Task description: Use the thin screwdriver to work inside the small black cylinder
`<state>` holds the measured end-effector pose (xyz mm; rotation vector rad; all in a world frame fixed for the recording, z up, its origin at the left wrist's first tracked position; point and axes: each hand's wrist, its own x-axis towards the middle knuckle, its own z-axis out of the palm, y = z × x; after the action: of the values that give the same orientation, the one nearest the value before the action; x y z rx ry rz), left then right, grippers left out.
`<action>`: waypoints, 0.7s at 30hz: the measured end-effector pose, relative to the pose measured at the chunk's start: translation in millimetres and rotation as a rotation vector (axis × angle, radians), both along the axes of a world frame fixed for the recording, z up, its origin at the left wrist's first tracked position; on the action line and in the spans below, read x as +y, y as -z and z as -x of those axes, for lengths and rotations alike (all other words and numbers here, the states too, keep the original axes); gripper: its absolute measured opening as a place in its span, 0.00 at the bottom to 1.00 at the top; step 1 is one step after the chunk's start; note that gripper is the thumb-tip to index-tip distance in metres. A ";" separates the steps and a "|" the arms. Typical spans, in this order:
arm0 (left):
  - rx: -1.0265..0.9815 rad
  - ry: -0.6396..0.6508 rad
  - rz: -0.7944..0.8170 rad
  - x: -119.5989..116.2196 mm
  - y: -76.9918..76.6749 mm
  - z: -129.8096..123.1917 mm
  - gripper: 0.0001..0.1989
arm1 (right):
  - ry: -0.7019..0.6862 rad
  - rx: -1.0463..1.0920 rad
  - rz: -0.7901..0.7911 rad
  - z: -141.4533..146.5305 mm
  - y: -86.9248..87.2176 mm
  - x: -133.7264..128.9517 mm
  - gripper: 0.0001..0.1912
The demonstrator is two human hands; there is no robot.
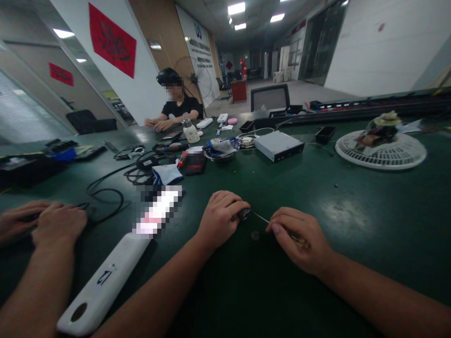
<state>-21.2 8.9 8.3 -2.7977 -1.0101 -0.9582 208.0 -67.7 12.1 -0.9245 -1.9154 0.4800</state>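
Observation:
Near the front middle of the table (225,291), my left hand (220,218) has its fingers closed on a small dark metal part (244,214), mostly hidden under the fingertips. My right hand (305,239) grips a screwdriver (261,218) by its amber-coloured handle. The thin shaft points left, and its tip is close to the dark part; whether they touch I cannot tell. Just below, a small dark round piece (255,235) lies on the green surface between both hands.
A white long-handled device (105,281) with a lit screen lies left of my forearm. Another person's hands (59,223) are at far left. Behind are cables (105,183), a grey disc drive (278,144) and a white fan grille (382,150). A person (179,105) sits across.

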 end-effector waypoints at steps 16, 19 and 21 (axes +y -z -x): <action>-0.003 -0.281 0.127 4.3 0.5 4.5 0.17 | -0.153 -0.378 0.139 10.8 0.3 6.2 0.08; -0.003 -0.291 0.140 3.4 -0.8 4.0 0.17 | -0.176 -0.379 0.143 8.3 1.3 6.7 0.07; -0.002 -0.294 0.150 3.0 -1.3 3.7 0.17 | -0.184 -0.348 0.152 6.0 4.9 8.1 0.10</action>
<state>-24.9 11.9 9.7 -2.6506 -1.4978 -0.8818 202.0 -59.6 7.2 -0.9833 -2.3192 0.6116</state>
